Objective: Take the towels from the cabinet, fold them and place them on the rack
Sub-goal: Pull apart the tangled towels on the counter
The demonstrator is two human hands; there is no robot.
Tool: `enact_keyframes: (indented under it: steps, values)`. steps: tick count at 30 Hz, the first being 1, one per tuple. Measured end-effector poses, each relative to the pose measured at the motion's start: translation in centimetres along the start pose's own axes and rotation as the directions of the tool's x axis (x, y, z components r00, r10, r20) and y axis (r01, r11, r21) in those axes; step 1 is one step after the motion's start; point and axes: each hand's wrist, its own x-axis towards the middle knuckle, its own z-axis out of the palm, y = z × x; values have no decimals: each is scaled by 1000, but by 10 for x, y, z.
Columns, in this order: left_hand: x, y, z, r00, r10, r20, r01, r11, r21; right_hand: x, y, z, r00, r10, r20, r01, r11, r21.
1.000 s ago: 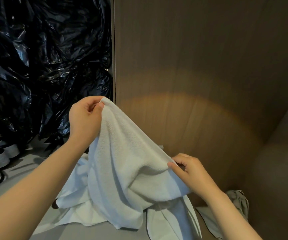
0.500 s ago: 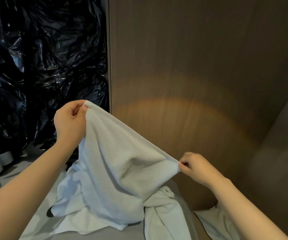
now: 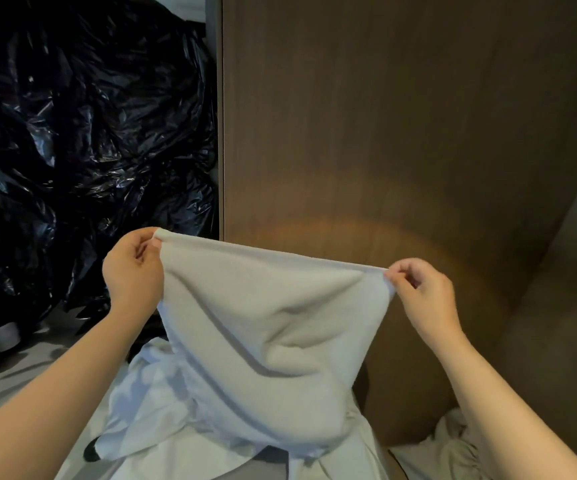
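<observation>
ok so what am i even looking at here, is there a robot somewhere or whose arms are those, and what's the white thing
There is no robot here: those are a person's two bare arms. Every picture comes from one camera worn on the person's head, looking forward and down, so the arms reach in from the bottom. The left hand and the right hand each pinch a top corner of a white towel. Its upper edge is stretched between them and the rest hangs down. Below it a heap of more white cloth lies on a grey surface. Behind are a brown wooden panel and, to the left, crumpled black plastic bags.
</observation>
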Motion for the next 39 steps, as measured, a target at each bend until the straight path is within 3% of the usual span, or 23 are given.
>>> enact_keyframes:
  steps: [3, 10, 15, 18, 20, 25, 30, 35, 39]
  values:
    - [1, 3, 2, 999, -5, -38, 4, 1000, -16, 11, -24, -1, 988, -11, -152, 36, 986, 164]
    - [-1, 8, 2, 999, -7, -44, 5, 999, -43, 18, -35, 2, 990, 8, -138, 17, 984, 175]
    - [-18, 24, -3, 1000, 13, 28, -10, 995, -102, 8, -17, 3, 994, 69, 90, -74, 996, 57]
    - [-37, 44, 1, 994, 29, 103, -14, 989, -145, -6, -10, 9, 951, 140, 275, -113, 987, -114]
    - [-53, 57, 7, 980, 52, 191, -14, 981, -193, -17, -16, 15, 938, 122, 325, -86, 989, -122]
    - [-88, 73, 16, 919, 174, 355, -88, 966, -244, -37, -63, 29, 916, -40, 399, -2, 995, 104]
    - [-113, 78, 22, 882, 185, 433, -58, 955, -291, -56, -96, 33, 883, -171, 438, -6, 927, 376]
    - [-124, 79, 22, 882, 130, 453, 9, 956, -293, -60, -97, 34, 901, -146, 408, -26, 922, 386]
    - [-131, 71, 16, 826, 112, 553, 43, 965, -260, -65, -95, 38, 927, -119, 357, -35, 918, 395]
